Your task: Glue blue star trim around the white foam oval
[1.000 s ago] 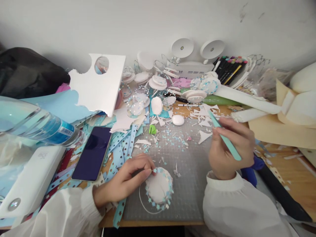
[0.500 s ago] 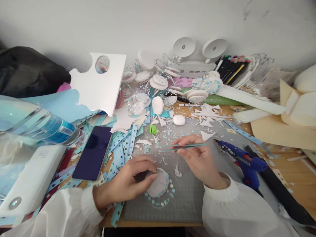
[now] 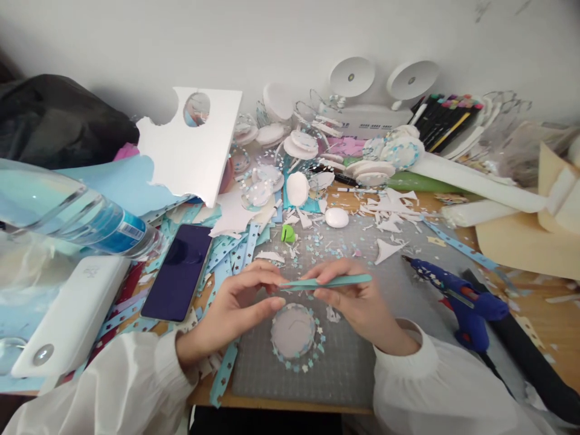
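A white foam disc [image 3: 293, 331] ringed with small blue and white paper stars lies on the grey cutting mat [image 3: 357, 368] close to me. My right hand [image 3: 357, 299] holds teal tweezers [image 3: 328, 282] level just above the disc, tips pointing left. My left hand [image 3: 242, 302] is curled beside the disc, thumb and forefinger pinched at the tweezer tips; what sits between them is too small to make out.
A blue glue gun [image 3: 457, 296] lies right of the mat. A dark phone [image 3: 181, 272], a white power bank [image 3: 67, 314] and a water bottle [image 3: 77, 217] sit to the left. Punched paper strips, foam scraps, markers [image 3: 446, 118] and a cut white foam board [image 3: 190, 148] crowd the back.
My right hand brought the tweezers from upright at the right down and left over the disc. My left hand lifted off the disc's rim to meet the tweezer tips.
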A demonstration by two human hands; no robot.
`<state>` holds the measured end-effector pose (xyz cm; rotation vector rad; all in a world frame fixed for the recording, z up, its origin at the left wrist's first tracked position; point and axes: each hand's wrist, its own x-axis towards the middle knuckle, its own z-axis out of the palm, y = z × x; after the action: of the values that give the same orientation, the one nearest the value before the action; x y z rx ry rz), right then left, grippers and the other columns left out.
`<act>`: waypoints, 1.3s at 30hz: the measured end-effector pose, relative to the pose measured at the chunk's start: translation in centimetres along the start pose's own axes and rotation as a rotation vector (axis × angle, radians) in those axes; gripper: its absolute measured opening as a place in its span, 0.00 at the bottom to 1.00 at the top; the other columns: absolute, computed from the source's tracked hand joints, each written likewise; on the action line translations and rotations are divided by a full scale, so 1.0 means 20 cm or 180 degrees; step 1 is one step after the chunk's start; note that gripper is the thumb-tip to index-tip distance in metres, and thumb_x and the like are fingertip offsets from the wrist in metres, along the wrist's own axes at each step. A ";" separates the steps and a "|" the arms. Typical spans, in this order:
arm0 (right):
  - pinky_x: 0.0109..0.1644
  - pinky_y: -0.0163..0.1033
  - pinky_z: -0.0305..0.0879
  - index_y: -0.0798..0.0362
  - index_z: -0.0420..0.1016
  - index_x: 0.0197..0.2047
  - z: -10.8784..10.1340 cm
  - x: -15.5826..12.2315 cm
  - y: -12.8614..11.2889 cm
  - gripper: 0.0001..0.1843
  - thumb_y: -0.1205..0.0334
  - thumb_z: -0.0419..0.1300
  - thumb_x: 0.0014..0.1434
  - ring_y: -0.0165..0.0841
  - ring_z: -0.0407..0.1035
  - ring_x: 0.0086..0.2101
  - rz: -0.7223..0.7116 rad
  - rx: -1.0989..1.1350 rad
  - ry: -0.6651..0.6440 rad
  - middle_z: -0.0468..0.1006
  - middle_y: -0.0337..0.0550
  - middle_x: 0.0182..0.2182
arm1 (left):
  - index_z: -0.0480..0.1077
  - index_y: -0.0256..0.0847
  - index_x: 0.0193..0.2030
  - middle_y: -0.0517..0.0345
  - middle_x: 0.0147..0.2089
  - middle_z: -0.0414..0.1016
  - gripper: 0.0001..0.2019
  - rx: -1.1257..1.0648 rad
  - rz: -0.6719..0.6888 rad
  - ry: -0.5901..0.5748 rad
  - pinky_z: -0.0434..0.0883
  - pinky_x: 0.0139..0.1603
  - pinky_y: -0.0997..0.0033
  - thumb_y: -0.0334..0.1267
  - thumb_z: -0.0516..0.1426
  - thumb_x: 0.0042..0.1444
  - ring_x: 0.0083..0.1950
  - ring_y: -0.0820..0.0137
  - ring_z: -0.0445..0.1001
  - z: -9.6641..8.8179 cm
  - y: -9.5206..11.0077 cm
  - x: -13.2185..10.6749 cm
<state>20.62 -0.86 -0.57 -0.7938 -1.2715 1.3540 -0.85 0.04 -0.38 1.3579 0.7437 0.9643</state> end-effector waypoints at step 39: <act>0.30 0.34 0.62 0.50 0.68 0.32 -0.18 0.01 -0.10 0.05 0.65 0.60 0.59 0.29 0.68 0.26 -0.0342 -0.2831 -0.0889 0.72 0.36 0.25 | 0.72 0.46 0.49 0.54 0.51 0.71 0.14 0.0084 0.0203 0.0922 0.72 0.43 0.72 0.32 0.62 0.56 0.47 0.68 0.73 0.00 -0.02 0.00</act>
<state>24.40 0.01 0.76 -1.1228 -2.1551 0.7873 -0.70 0.11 -0.83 1.2852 0.9373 1.2220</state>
